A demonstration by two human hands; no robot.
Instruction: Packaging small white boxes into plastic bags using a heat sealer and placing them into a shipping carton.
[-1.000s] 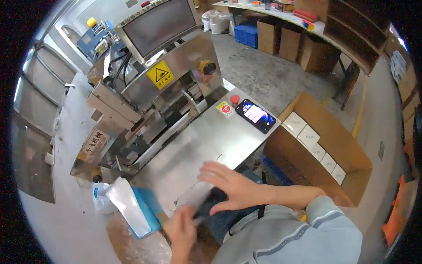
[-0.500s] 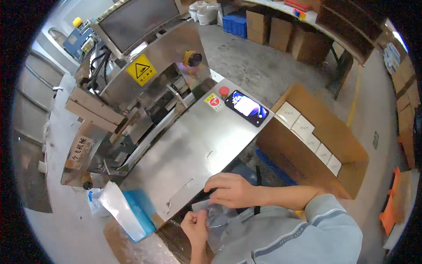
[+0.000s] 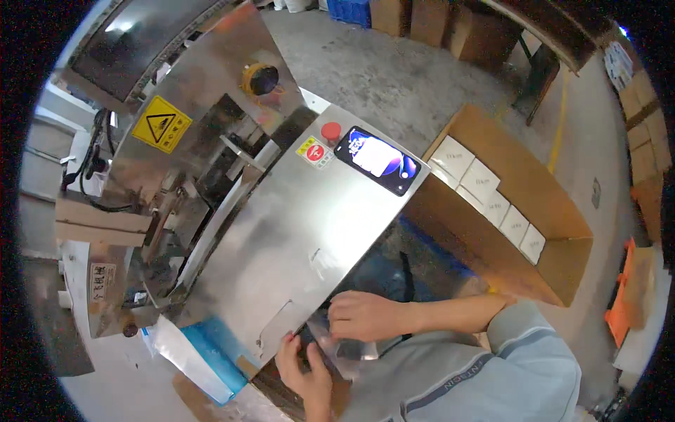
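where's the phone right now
In the head view, the phone lies just right of centre on the metal worktop, beside the red button.

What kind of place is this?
It looks like a small factory or packing workshop. There's a big metal machine with a yellow warning sign and a red button, plus a cardboard box holding white boxes.

The right hand, stretched open a second ago, is now curled at the clear bag. The left hand no longer pinches the bag as it did half a second ago; its fingers are spread near the tabletop. The view has swung, cutting off more of the screen.
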